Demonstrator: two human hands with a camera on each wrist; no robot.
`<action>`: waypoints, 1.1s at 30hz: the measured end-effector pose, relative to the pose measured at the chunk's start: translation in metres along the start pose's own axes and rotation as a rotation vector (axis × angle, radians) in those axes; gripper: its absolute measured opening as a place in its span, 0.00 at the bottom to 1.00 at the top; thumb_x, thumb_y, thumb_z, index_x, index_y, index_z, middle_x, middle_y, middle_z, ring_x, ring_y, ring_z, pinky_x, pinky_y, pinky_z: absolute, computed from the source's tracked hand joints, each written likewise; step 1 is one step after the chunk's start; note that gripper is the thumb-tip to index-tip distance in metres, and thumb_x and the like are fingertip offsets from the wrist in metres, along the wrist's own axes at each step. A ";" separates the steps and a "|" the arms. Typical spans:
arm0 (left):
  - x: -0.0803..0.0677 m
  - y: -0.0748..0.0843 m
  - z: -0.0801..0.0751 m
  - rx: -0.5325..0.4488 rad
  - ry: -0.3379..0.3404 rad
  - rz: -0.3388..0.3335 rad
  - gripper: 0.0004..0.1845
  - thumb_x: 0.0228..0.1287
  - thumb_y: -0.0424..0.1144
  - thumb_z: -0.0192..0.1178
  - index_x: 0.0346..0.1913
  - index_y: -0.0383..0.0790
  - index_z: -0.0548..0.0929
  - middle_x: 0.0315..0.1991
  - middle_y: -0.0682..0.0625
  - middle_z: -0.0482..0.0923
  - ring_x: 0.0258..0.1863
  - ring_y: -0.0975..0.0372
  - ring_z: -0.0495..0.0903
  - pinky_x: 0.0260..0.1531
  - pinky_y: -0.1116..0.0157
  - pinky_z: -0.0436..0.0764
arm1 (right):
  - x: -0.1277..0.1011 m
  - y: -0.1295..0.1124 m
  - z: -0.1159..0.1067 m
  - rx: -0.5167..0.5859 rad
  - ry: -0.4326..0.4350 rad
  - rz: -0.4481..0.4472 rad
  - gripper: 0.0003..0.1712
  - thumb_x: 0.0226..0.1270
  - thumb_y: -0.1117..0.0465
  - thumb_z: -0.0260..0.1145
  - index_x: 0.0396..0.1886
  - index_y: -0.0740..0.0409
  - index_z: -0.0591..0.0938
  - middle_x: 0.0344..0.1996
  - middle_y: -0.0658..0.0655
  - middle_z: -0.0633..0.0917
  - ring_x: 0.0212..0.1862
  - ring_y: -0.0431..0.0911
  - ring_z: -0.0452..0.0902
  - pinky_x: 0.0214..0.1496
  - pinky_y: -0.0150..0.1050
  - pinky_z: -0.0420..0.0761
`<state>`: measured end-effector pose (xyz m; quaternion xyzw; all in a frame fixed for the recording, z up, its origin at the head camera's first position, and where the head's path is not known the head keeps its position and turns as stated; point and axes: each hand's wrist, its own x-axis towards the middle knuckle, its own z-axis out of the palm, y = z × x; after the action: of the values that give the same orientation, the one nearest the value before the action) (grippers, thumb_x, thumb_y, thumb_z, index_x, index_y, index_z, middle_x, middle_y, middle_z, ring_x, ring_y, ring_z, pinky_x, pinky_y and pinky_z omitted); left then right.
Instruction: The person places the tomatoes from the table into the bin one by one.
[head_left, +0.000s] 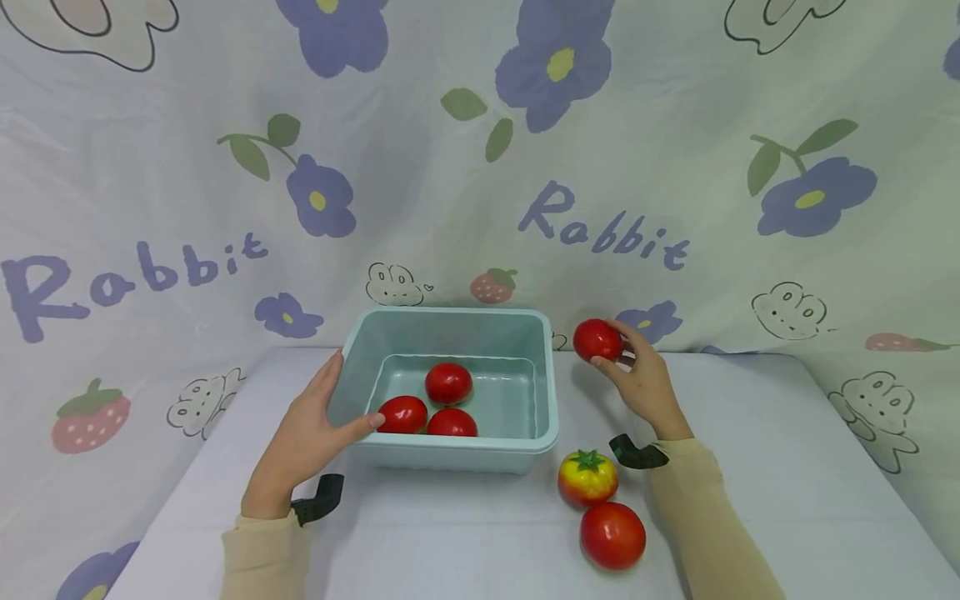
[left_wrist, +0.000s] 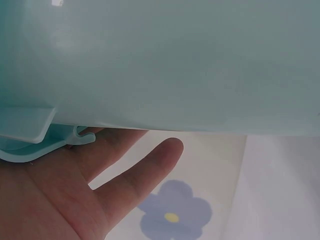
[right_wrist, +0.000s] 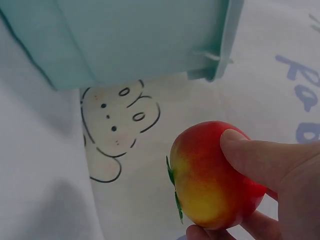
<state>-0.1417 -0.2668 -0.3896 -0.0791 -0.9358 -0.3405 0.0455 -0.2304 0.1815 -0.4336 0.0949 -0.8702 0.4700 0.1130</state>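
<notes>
My left hand [head_left: 303,429] rests at the front left corner of a pale green plastic bin [head_left: 468,454]. Its thumb lies over the front rim, and its fingers extend along the outside of the left wall, as the left wrist view shows. Thumb and fingers of my right hand [head_left: 647,383] grip a glossy red tomato [head_left: 597,340] to the right of the bin. Seen from the right wrist, this tomato [right_wrist: 212,175] has a yellow patch and green leaves at one end. Inside the bin sit three red tomatoes, one behind [head_left: 448,383] and two in front.
On the white tabletop [head_left: 442,533], a yellow-and-red tomato [head_left: 588,477] with a green top stands in front of the bin's right corner. Nearer to me is a red tomato [head_left: 612,536], close beside my right forearm. A printed cloth [head_left: 420,208] hangs behind the table.
</notes>
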 end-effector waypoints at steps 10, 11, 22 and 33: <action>-0.001 -0.002 0.001 0.007 0.001 0.005 0.58 0.61 0.59 0.67 0.81 0.36 0.44 0.81 0.39 0.44 0.78 0.41 0.48 0.66 0.31 0.58 | -0.007 -0.021 -0.007 0.012 0.027 -0.060 0.39 0.66 0.59 0.73 0.73 0.56 0.68 0.68 0.65 0.73 0.64 0.63 0.72 0.62 0.57 0.78; -0.001 -0.002 0.001 0.008 0.001 0.006 0.58 0.61 0.59 0.67 0.81 0.35 0.44 0.81 0.39 0.44 0.78 0.41 0.48 0.66 0.31 0.57 | -0.007 -0.023 -0.007 0.013 0.030 -0.066 0.39 0.66 0.59 0.73 0.73 0.56 0.68 0.68 0.65 0.73 0.65 0.63 0.72 0.61 0.57 0.78; -0.001 -0.001 0.000 0.009 0.003 0.006 0.59 0.60 0.60 0.67 0.80 0.34 0.45 0.80 0.38 0.45 0.77 0.40 0.48 0.66 0.31 0.58 | -0.014 -0.043 -0.012 0.036 0.053 -0.117 0.38 0.66 0.60 0.73 0.73 0.58 0.68 0.67 0.64 0.74 0.65 0.62 0.72 0.61 0.58 0.78; -0.001 0.001 -0.001 0.008 0.006 0.009 0.58 0.61 0.59 0.67 0.81 0.35 0.44 0.80 0.38 0.45 0.77 0.40 0.49 0.65 0.30 0.59 | -0.022 -0.059 -0.013 0.037 0.055 -0.172 0.40 0.63 0.61 0.74 0.72 0.58 0.68 0.66 0.61 0.75 0.64 0.57 0.73 0.60 0.53 0.79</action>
<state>-0.1406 -0.2667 -0.3889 -0.0820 -0.9367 -0.3368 0.0499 -0.1920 0.1614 -0.3859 0.1586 -0.8466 0.4770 0.1750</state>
